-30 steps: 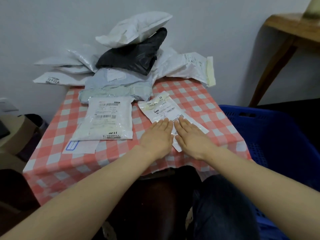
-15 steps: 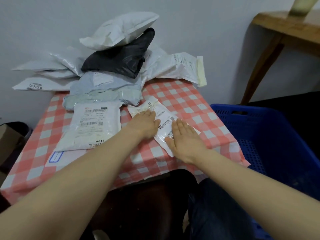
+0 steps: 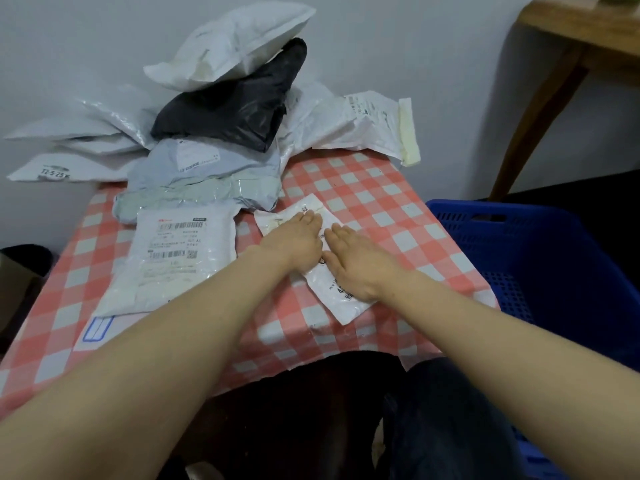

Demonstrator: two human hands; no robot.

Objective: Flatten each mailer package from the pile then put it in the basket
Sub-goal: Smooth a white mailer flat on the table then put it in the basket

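White mailer [image 3: 341, 303] lengthwise far-left to near-right, under flat left hand [image 3: 294, 241], right hand [image 3: 358, 268]

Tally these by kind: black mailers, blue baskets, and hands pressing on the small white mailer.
Black mailers: 1
Blue baskets: 1
Hands flat on the small white mailer: 2, left hand and right hand
Total: 4
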